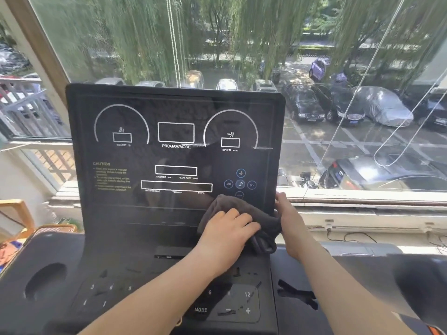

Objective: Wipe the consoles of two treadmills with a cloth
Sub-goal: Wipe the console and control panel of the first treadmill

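A black treadmill console (174,151) with white dial outlines and "PROGAM/MODE" lettering stands upright before me. A dark grey cloth (261,218) is bunched against the console's lower right corner. My left hand (227,228) lies on the cloth with its fingers bent over it, pressing it to the panel. My right hand (287,213) grips the console's right edge beside the cloth, the thumb on the front face. Below the hands is the button deck (227,308) marked MODE, 6, 12 and plus.
A large window (338,93) behind the console looks onto parked cars and willow trees. A white sill (362,213) runs to the right. A cup recess (44,281) sits in the left tray. A wooden frame (21,213) stands at far left.
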`<state>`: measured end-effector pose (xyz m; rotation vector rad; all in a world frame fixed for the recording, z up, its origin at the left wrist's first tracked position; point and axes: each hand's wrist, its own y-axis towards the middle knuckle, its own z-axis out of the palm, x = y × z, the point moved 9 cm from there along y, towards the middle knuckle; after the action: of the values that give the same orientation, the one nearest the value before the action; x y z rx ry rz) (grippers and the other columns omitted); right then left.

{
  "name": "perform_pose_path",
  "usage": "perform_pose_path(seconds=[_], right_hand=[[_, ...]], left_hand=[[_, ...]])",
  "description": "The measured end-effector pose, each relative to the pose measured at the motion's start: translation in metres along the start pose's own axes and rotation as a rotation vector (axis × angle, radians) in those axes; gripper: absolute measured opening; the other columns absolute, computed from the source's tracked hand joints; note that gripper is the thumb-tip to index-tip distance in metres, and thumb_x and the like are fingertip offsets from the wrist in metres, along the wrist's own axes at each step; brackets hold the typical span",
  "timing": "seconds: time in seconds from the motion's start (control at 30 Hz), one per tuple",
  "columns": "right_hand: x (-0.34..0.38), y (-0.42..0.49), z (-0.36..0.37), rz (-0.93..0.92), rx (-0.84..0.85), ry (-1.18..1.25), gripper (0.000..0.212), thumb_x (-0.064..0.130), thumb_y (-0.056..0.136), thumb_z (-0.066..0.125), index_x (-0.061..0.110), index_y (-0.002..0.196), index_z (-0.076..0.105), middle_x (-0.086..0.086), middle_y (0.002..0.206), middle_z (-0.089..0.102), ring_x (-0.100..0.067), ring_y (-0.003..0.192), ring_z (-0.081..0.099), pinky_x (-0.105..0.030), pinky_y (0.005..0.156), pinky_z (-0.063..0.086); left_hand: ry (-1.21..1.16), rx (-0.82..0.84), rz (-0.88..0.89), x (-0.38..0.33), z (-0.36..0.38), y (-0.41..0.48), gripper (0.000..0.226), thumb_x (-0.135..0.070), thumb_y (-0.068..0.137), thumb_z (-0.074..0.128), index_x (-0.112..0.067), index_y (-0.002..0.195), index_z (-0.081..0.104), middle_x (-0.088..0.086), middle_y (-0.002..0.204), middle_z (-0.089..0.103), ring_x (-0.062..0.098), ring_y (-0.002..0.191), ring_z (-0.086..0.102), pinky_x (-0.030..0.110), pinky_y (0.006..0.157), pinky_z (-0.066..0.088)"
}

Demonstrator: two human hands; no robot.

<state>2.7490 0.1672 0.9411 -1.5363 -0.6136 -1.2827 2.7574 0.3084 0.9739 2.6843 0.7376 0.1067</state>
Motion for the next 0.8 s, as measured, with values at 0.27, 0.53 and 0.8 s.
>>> perform_pose_path(seconds=[0.27, 0.53, 0.8], right_hand=[[-0.001, 0.001, 0.006, -0.091, 0.024, -0.140, 0.037, 0.056, 0.104, 0.037, 0.048, 0.123, 0.068, 0.019, 0.124, 0.072, -0.013, 0.127, 0.060, -0.045, 0.114, 0.041], [-0.017, 0.020, 0.002, -0.039, 0.043, -0.273, 0.047, 0.070, 0.100, 0.021, 0.056, 0.137, 0.047, 0.021, 0.146, 0.056, -0.018, 0.141, 0.048, -0.053, 0.119, 0.034], [-0.014, 0.012, -0.006, -0.092, -0.147, -0.338, 0.065, 0.058, 0.109, 0.017, 0.024, 0.164, 0.029, 0.005, 0.166, 0.035, -0.020, 0.154, 0.030, -0.043, 0.127, 0.022]], left_hand=[[-0.002, -0.109, -0.241, 0.067, -0.039, -0.059, 0.048, -0.020, 0.075, 0.045, -0.016, 0.113, 0.075, -0.001, 0.100, 0.077, 0.028, 0.081, 0.071, 0.038, 0.062, 0.059], [-0.135, -0.144, -0.346, 0.034, -0.012, -0.041, 0.049, -0.010, 0.067, 0.061, -0.015, 0.114, 0.074, -0.002, 0.103, 0.076, 0.026, 0.092, 0.068, 0.038, 0.074, 0.056], [-0.159, -0.101, -0.159, 0.015, -0.012, -0.031, 0.049, -0.008, 0.071, 0.054, -0.017, 0.116, 0.072, -0.005, 0.107, 0.074, 0.022, 0.095, 0.066, 0.035, 0.079, 0.054]])
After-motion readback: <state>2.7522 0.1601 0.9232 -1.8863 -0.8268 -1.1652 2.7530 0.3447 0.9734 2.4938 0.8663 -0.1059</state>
